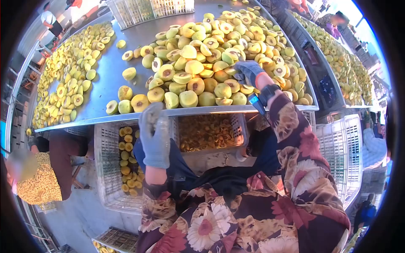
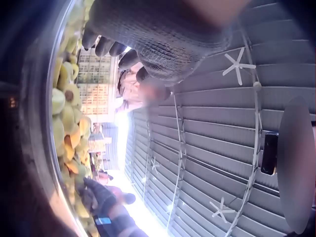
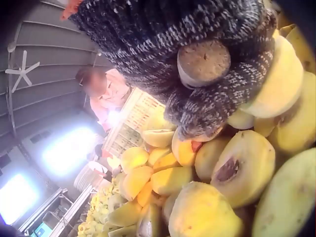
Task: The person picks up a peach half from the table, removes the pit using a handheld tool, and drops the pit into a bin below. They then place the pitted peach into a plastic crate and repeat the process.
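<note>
Halved yellow-green peaches are heaped on the metal table. My gloved right hand is at the right side of the heap. In the right wrist view its fingers curl round a handle with a round brown end; the rest of it is hidden. Beside these fingers lies a pale peach half. My gloved left hand hovers at the table's front edge, its fingers loosely extended and nothing in them. The left wrist view shows that hand above the edge of the heap.
A second peach pile covers the table's left side, and a white crate stands at the back. Under the front edge are a bin of brown scraps and a crate holding peach halves. Another person sits at left.
</note>
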The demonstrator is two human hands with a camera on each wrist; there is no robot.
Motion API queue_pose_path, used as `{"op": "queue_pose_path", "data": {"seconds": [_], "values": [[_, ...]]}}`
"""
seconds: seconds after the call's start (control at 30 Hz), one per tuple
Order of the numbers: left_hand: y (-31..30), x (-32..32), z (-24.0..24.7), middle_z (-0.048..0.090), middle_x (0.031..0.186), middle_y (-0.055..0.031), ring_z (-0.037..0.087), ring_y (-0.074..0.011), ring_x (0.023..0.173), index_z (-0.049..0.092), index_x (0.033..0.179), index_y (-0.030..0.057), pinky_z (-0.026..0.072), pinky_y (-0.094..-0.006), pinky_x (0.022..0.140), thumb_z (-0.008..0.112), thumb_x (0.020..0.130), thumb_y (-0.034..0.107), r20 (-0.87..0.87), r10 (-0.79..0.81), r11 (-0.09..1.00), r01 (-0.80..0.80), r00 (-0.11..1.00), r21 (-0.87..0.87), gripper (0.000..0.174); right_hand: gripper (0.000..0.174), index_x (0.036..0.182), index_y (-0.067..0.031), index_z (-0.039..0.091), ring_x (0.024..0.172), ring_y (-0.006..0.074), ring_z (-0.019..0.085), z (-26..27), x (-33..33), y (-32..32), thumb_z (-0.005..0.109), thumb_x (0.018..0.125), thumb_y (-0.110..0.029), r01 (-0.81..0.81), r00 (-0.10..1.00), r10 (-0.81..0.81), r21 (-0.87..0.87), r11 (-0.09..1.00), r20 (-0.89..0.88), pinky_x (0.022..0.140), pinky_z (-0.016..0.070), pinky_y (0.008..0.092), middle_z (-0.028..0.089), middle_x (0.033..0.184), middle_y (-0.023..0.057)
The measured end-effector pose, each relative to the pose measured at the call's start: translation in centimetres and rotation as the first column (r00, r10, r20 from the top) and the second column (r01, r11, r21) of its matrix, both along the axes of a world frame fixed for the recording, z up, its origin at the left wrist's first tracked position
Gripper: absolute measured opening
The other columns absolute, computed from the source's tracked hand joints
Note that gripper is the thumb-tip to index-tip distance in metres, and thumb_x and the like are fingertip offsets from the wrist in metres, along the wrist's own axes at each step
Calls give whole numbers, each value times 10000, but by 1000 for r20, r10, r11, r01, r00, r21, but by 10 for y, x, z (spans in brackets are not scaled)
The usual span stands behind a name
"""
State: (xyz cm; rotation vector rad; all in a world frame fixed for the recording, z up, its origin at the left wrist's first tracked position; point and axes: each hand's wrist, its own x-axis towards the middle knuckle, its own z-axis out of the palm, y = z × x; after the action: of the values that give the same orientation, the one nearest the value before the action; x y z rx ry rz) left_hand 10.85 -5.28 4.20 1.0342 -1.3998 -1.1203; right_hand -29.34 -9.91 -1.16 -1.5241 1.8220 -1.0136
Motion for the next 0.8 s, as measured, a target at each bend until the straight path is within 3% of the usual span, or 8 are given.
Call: {"op": "queue_pose_path", "data": {"seconds": [0.07,0.2,0.27,0.37,0.47,0.53,0.7,0.8], "values": [[1,-17,-8,611,1058,-76,604,-147,904,553,1189,38,471,-242,810,583,912,119,-185,-99,987,120,978,104,290,137,856,-61,572,504,166,524,58,37,32,657,829,-165,170,704,-376,370,913,603,446,430,346,555,613,49],[14,-49,10,623,1049,-75,614,-139,810,518,1237,30,490,-254,709,461,974,374,-331,-287,831,405,899,381,437,272,910,-29,575,391,100,494,89,76,87,726,803,-228,55,792,-221,295,954,568,349,403,249,603,650,65],[13,-67,5,625,1045,-65,609,-125,759,504,1255,23,489,-248,659,379,978,507,-274,-384,746,471,882,471,571,345,1005,-2,581,437,92,527,103,100,107,727,806,-244,-78,863,-78,284,956,500,379,416,236,611,666,53],[23,-80,15,630,1033,-83,609,-133,745,503,1260,23,482,-233,597,339,957,589,-593,-429,522,722,682,454,663,434,1062,18,576,573,167,615,105,127,124,735,797,-286,-221,930,104,311,925,351,506,468,293,627,700,99],[35,-81,-8,628,1036,-86,617,-131,804,511,1251,25,504,-252,623,337,980,533,-589,-398,626,677,703,386,601,457,1128,34,532,757,301,639,70,144,136,690,817,-261,-48,961,-2,-173,984,-276,666,504,366,630,836,177],[41,-73,1,622,1064,-91,620,-160,886,518,1243,24,514,-285,725,369,977,436,-257,-520,810,566,815,156,513,464,1199,46,501,872,247,629,65,161,159,657,828,-184,139,898,-244,-289,947,-367,775,500,345,634,961,171],[44,-63,4,603,1138,-131,609,-226,1020,508,1254,14,513,-328,858,402,953,300,487,-215,803,436,847,-405,429,433,1185,22,493,919,410,611,71,192,183,619,830,-192,9,988,-2,46,999,-154,782,502,422,612,977,254],[47,-71,-11,600,1150,-147,596,-235,1042,498,1266,11,487,-322,896,381,942,295,-326,-482,865,501,813,-32,446,407,1156,-2,507,903,436,599,79,199,181,609,831,-225,22,970,22,175,984,-243,773,492,459,615,949,255]]}}
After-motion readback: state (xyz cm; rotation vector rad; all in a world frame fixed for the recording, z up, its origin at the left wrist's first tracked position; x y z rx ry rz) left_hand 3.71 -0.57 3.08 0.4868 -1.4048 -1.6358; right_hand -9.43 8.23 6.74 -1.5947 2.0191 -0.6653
